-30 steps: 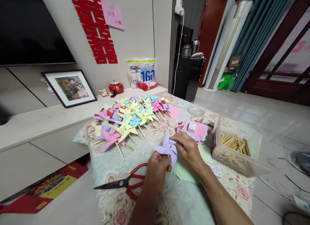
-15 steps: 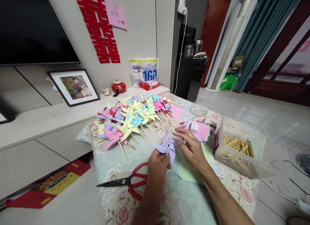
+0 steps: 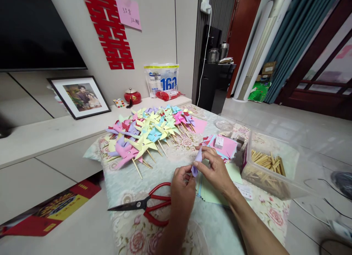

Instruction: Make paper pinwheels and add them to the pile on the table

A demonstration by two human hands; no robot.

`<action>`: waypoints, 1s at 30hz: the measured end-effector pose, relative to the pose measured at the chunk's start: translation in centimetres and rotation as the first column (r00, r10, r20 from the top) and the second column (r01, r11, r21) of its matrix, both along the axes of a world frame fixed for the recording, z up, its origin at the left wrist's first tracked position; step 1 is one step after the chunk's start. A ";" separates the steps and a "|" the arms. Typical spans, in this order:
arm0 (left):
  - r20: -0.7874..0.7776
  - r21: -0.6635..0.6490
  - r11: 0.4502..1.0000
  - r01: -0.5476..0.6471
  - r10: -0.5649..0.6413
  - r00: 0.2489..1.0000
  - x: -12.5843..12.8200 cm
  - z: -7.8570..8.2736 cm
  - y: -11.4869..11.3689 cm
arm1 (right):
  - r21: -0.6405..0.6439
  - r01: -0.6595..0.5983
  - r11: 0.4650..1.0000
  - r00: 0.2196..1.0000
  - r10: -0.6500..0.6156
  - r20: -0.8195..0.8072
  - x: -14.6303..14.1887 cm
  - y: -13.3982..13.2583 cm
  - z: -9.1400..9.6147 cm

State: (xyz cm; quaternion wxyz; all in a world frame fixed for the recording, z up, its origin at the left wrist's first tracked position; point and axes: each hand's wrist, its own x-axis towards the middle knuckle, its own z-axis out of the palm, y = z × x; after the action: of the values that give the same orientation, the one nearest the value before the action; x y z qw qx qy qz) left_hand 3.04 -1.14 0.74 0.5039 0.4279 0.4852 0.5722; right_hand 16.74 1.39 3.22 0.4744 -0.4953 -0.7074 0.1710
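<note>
A purple paper pinwheel (image 3: 198, 160) is between my hands, turned nearly edge-on, so its front is mostly hidden. My left hand (image 3: 183, 187) is closed around its stick just below the paper, and most of the stick is covered by the fingers. The thumb and fingers of my right hand (image 3: 213, 165) pinch the purple paper from the right. Red-handled scissors (image 3: 143, 203) lie beside my left hand, blades toward the left. Beneath my right forearm is a stack of light green paper sheets (image 3: 210, 191).
Many finished pinwheels (image 3: 148, 130) lie heaped at the table's back left. A clear plastic box (image 3: 265, 181) of wooden sticks (image 3: 265, 161) stands at the right. Pink paper pieces (image 3: 229, 148) with a small white box (image 3: 219, 141) on top lie behind my right hand.
The purple pinwheel has turned from facing me to nearly edge-on. My right hand has closed from loosely spread fingers beside it to a pinch on its paper.
</note>
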 end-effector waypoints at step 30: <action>0.702 -0.174 0.975 0.137 0.026 0.711 -1.0 1.3 1.2 | 0.077 0.027 0.997 0.991 -0.036 0.125 -1.9 -1.1 -0.5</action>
State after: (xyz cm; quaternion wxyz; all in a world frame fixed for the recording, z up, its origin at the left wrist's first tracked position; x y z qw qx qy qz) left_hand 2.07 0.02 1.99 0.7099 0.1372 0.3034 0.6206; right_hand 14.88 0.32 2.72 0.4495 -0.4981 -0.7340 0.1052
